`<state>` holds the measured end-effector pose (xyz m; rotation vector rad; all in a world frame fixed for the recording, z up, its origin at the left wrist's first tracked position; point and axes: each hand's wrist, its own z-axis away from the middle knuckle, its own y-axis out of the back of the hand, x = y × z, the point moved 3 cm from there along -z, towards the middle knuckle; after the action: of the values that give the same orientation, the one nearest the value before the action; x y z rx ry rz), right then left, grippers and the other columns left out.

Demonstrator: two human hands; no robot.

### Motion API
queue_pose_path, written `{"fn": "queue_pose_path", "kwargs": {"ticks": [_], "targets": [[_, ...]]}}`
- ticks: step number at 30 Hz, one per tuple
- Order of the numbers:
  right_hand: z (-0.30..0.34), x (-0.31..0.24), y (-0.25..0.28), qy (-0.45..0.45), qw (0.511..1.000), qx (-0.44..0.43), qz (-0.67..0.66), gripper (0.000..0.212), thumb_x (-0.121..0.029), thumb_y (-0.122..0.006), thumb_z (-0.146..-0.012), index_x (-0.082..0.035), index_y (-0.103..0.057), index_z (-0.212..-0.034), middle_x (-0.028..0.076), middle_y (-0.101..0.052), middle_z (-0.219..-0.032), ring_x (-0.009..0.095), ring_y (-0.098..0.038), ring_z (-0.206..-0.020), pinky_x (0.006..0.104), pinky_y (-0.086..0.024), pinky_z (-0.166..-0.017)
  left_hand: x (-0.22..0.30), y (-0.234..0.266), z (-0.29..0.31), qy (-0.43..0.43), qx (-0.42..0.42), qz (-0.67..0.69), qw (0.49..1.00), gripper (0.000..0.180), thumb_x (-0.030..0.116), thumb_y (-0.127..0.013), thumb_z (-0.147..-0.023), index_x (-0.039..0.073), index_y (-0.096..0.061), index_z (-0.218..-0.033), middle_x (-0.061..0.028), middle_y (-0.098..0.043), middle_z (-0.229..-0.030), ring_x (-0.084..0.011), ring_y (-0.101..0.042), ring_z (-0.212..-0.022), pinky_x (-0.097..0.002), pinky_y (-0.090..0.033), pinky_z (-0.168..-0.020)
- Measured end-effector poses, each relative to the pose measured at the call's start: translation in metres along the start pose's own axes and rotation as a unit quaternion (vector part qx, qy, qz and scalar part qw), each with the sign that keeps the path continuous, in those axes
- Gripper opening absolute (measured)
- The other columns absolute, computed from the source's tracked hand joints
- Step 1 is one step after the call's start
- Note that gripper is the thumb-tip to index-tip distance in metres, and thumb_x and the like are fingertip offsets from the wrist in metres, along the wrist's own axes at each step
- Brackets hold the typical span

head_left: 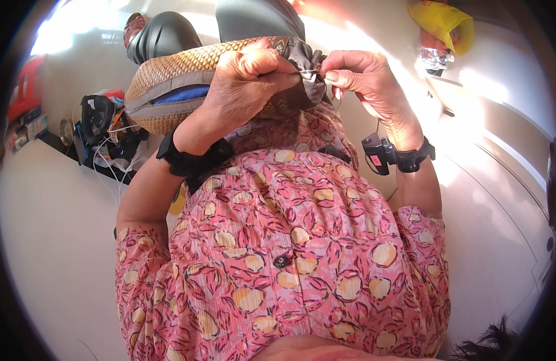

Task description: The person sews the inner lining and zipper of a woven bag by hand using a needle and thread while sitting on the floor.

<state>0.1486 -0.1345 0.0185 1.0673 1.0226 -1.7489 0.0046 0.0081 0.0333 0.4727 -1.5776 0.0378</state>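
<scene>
A long rounded cushion [169, 67] with a woven, straw-coloured cover lies across my lap. Blue material [184, 94] shows through a gap in the grey strip along its near side. Dark gathered cloth [305, 55] covers the cushion's right end. My left hand [248, 75] reaches over the cushion, thumb and forefinger pinching this cloth. Close by on the right, my right hand [368, 78] is closed in a pinch on a thin strand at the cloth's gathered tip. Whether a needle is there is too small to tell.
Both wrists wear black straps, with a small black box [377, 155] by the right one. Tangled cables and black gear [103, 129] lie at left, near a red object [26, 90]. A yellow plastic bag [443, 27] lies at far right, beside a pale cabinet front [500, 168].
</scene>
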Motion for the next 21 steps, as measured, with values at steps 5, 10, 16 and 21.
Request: {"fn": "queue_pose_path", "kwargs": {"ticks": [5,10,16,21], "targets": [[0.014,0.011,0.010,-0.038,0.997,0.025,-0.055,0.012,-0.009,-0.067,-0.084,0.001,-0.068,-0.091,0.001,-0.061,-0.074,0.007,-0.055,-0.061,0.0203,-0.046,-0.057,-0.001,0.000,-0.001,-0.017,0.002,-0.007,1.000,0.012,-0.009,-0.069,-0.074,-0.002,-0.064,-0.082,-0.0018,-0.057,-0.077,-0.0114,-0.055,-0.075,-0.0232,-0.045,-0.071],[0.011,0.021,0.002,-0.064,0.987,0.011,-0.149,0.011,-0.008,-0.067,-0.084,0.001,-0.067,-0.089,0.001,-0.059,-0.071,0.006,-0.052,-0.057,0.0186,-0.043,-0.053,-0.003,-0.002,-0.003,-0.013,0.004,0.005,1.000,0.012,-0.009,-0.070,-0.074,-0.002,-0.064,-0.082,-0.0021,-0.057,-0.078,-0.0119,-0.055,-0.076,-0.0236,-0.045,-0.072],[0.000,0.024,-0.023,-0.081,0.964,0.001,-0.254,0.008,-0.009,-0.062,-0.087,-0.001,-0.064,-0.085,0.001,-0.060,-0.073,0.006,-0.050,-0.058,0.0180,-0.040,-0.052,-0.003,-0.005,-0.005,-0.032,0.037,0.012,0.999,0.011,-0.001,-0.073,-0.071,0.001,-0.065,-0.078,-0.0051,-0.052,-0.069,-0.0169,-0.051,-0.067,-0.0281,-0.043,-0.065],[0.006,0.007,-0.024,-0.050,0.994,0.035,-0.088,0.012,-0.013,-0.060,-0.088,-0.002,-0.062,-0.084,0.001,-0.060,-0.073,0.005,-0.052,-0.061,0.0183,-0.041,-0.055,-0.003,-0.002,-0.003,-0.039,0.012,-0.001,0.999,0.010,-0.007,-0.069,-0.075,-0.002,-0.064,-0.083,-0.0027,-0.056,-0.077,-0.0124,-0.054,-0.075,-0.0241,-0.045,-0.071]]}}
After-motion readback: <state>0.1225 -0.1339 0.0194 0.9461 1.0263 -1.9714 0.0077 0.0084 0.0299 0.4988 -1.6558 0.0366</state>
